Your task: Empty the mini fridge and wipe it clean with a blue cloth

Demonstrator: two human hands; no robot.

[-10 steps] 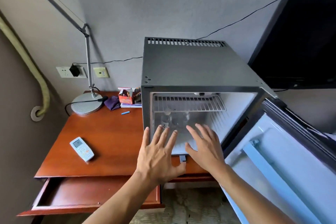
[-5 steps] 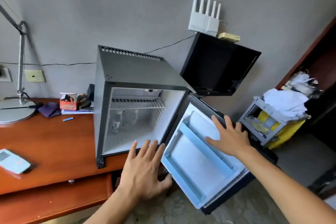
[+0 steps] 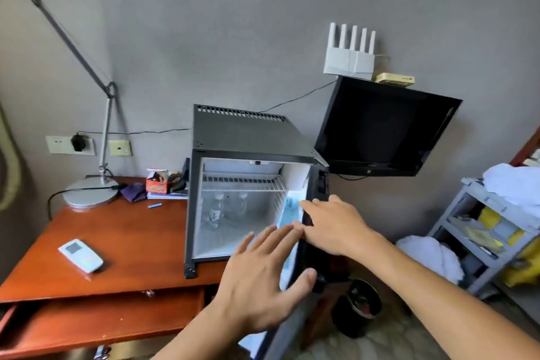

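The mini fridge (image 3: 251, 140) stands on the wooden table (image 3: 122, 242), its door (image 3: 295, 245) ajar. Both grips are released, fingers spread: the right hand (image 3: 336, 225) rests flat on the door's edge, apparently touching it; the left hand (image 3: 263, 275) hovers beside it. Water bottles (image 3: 217, 213) stand inside, under the wire shelf (image 3: 242, 183).

light: soft, even | blur: left edge | distortion: wide-angle bowing
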